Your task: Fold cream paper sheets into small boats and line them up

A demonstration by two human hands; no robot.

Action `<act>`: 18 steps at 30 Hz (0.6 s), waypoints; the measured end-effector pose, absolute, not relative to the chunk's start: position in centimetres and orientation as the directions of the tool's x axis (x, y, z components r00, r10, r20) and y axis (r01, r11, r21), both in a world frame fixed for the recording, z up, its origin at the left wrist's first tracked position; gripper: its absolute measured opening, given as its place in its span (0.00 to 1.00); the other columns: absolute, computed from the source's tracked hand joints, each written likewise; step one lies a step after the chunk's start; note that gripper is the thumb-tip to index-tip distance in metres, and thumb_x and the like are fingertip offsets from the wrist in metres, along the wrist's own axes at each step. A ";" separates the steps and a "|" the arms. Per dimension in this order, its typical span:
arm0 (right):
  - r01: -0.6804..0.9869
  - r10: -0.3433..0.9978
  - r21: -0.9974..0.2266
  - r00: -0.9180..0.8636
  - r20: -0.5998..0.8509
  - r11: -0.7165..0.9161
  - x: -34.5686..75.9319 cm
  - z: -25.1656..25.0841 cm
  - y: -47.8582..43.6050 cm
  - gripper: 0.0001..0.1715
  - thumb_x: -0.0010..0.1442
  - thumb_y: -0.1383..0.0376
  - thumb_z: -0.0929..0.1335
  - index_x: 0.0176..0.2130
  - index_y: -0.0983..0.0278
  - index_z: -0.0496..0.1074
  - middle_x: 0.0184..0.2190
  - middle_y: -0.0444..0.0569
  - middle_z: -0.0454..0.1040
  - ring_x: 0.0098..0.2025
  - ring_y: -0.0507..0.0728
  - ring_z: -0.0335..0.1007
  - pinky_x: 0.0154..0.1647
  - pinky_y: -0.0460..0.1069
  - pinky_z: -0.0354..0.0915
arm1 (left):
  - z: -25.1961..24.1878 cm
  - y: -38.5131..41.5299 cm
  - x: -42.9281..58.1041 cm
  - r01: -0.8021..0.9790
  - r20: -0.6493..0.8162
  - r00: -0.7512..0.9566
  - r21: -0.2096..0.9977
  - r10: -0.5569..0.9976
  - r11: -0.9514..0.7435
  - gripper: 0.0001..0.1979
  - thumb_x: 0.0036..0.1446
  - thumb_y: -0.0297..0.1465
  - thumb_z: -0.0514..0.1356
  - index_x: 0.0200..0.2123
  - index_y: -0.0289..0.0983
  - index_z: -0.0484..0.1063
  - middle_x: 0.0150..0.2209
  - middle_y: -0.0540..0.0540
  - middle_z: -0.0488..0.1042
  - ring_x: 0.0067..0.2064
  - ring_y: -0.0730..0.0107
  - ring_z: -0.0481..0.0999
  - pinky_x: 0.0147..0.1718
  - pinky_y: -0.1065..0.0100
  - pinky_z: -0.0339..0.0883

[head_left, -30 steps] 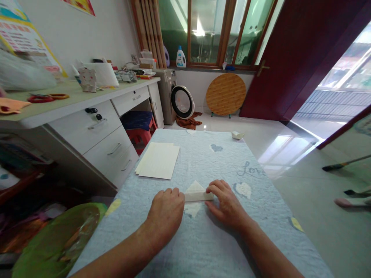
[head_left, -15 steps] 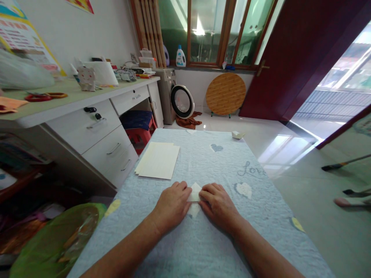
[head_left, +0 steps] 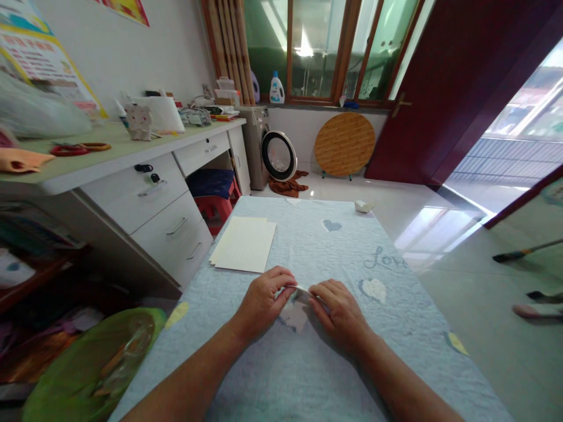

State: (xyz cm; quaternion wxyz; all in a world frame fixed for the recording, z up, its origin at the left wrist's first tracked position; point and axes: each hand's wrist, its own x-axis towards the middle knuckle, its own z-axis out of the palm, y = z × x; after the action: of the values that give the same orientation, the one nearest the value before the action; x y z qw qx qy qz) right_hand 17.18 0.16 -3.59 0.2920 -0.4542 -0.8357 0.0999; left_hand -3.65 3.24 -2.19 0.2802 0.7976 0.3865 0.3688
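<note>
My left hand [head_left: 264, 305] and my right hand [head_left: 336, 313] meet over the blue quilted tablecloth [head_left: 316, 375], pinching a small folded piece of white paper [head_left: 301, 295] between their fingertips. The paper is mostly hidden by my fingers, so its exact shape is hard to see. Beyond my left hand lies a stack of cream paper sheets [head_left: 244, 244], apart from both hands. A small folded paper piece [head_left: 364, 206] sits at the far edge of the cloth.
A white desk with drawers [head_left: 141, 199] runs along the left of the cloth, with scissors and assorted items on top. A green plastic object [head_left: 92, 369] sits at the near left. A washing machine [head_left: 259, 146] and round board stand beyond.
My hands have drawn together and lifted the paper off the cloth, now pinching it in their fingertips. One second ago, they pressed a folded strip flat against the cloth.
</note>
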 end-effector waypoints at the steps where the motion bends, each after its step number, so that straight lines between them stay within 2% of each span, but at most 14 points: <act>1: 0.684 0.824 -0.468 -0.397 0.405 0.560 17.1 -3.5 0.0 0.10 0.67 0.67 0.63 0.36 0.63 0.72 0.31 0.49 0.71 0.36 0.57 0.66 0.39 0.50 0.59 | -2.2 3.0 -3.5 0.374 0.389 0.417 0.750 0.821 -0.545 0.07 0.61 0.25 0.58 0.39 0.40 0.75 0.40 0.48 0.74 0.41 0.69 0.75 0.42 0.67 0.69; 2: 0.660 0.836 -0.519 -0.368 0.406 0.543 17.0 -3.4 -0.1 0.11 0.67 0.67 0.62 0.34 0.63 0.72 0.30 0.48 0.70 0.35 0.56 0.65 0.38 0.49 0.59 | -2.2 2.8 -3.2 0.344 0.405 0.387 0.770 0.828 -0.537 0.08 0.61 0.25 0.58 0.42 0.40 0.73 0.42 0.48 0.73 0.40 0.70 0.74 0.41 0.68 0.69; 4: 0.593 0.880 -0.651 -0.284 0.381 0.474 16.7 -3.3 -0.4 0.13 0.66 0.66 0.62 0.31 0.63 0.71 0.29 0.46 0.66 0.32 0.54 0.64 0.34 0.48 0.58 | -2.2 2.2 -2.7 0.316 0.429 0.256 0.810 0.866 -0.494 0.18 0.59 0.24 0.59 0.52 0.42 0.66 0.48 0.46 0.70 0.38 0.71 0.73 0.38 0.68 0.70; 5: 0.547 0.909 -0.726 -0.231 0.347 0.417 16.5 -3.3 -0.4 0.13 0.66 0.66 0.62 0.31 0.63 0.71 0.28 0.45 0.65 0.31 0.53 0.63 0.32 0.47 0.58 | -2.3 1.9 -2.4 0.320 0.439 0.165 0.823 0.883 -0.469 0.21 0.58 0.24 0.59 0.54 0.42 0.62 0.50 0.45 0.68 0.38 0.71 0.73 0.36 0.69 0.70; 7: 0.434 0.960 -0.856 -0.138 0.246 0.281 16.2 -3.3 -0.5 0.10 0.64 0.64 0.63 0.31 0.63 0.69 0.26 0.43 0.64 0.29 0.52 0.61 0.30 0.46 0.57 | -2.4 1.4 -1.9 0.369 0.486 0.055 0.802 0.872 -0.470 0.23 0.57 0.24 0.60 0.53 0.42 0.59 0.46 0.46 0.66 0.36 0.71 0.71 0.33 0.70 0.69; 8: 0.375 0.976 -0.901 -0.102 0.194 0.219 16.1 -3.4 -0.4 0.09 0.63 0.63 0.64 0.32 0.63 0.68 0.25 0.42 0.64 0.28 0.52 0.61 0.29 0.46 0.56 | -2.5 1.2 -1.6 0.395 0.517 0.073 0.770 0.853 -0.501 0.19 0.57 0.23 0.60 0.50 0.41 0.60 0.44 0.47 0.66 0.35 0.72 0.70 0.33 0.70 0.68; 10: 0.262 0.993 -0.958 -0.055 0.106 0.117 15.9 -3.5 -0.3 0.09 0.61 0.61 0.66 0.31 0.62 0.65 0.24 0.40 0.62 0.27 0.51 0.59 0.27 0.46 0.56 | -2.5 0.8 -1.2 0.426 0.538 0.223 0.696 0.813 -0.578 0.12 0.58 0.22 0.57 0.44 0.41 0.64 0.40 0.49 0.67 0.35 0.71 0.70 0.35 0.69 0.68; 12: 0.164 0.998 -0.986 -0.040 0.038 0.044 15.8 -3.6 -0.1 0.13 0.60 0.58 0.67 0.30 0.61 0.61 0.22 0.38 0.60 0.24 0.50 0.56 0.25 0.45 0.54 | -2.5 0.5 -0.8 0.434 0.482 0.373 0.665 0.793 -0.608 0.09 0.59 0.22 0.57 0.41 0.40 0.66 0.41 0.48 0.68 0.40 0.68 0.71 0.40 0.66 0.69; 15: 0.035 0.996 -0.999 -0.085 -0.035 -0.032 15.8 -3.6 0.0 0.16 0.58 0.54 0.68 0.30 0.60 0.60 0.21 0.36 0.59 0.21 0.49 0.55 0.22 0.45 0.53 | -2.1 0.2 -0.4 0.441 0.348 0.436 0.722 0.830 -0.534 0.11 0.58 0.25 0.59 0.44 0.40 0.68 0.44 0.46 0.69 0.45 0.64 0.71 0.41 0.66 0.70; 18: -0.012 0.988 -1.000 -0.151 -0.013 -0.015 16.0 -3.2 0.0 0.15 0.57 0.55 0.69 0.31 0.61 0.62 0.24 0.39 0.61 0.24 0.50 0.58 0.24 0.45 0.56 | -1.8 0.2 -0.4 0.389 0.261 0.434 0.809 0.862 -0.440 0.09 0.61 0.30 0.59 0.46 0.40 0.69 0.45 0.45 0.70 0.45 0.65 0.72 0.37 0.68 0.70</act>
State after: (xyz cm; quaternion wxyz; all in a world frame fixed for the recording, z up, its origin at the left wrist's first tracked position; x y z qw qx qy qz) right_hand 16.04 -0.05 -3.23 0.4604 -0.4608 -0.5299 0.5431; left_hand -0.39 0.15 -1.75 0.3417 0.7746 0.4038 0.3466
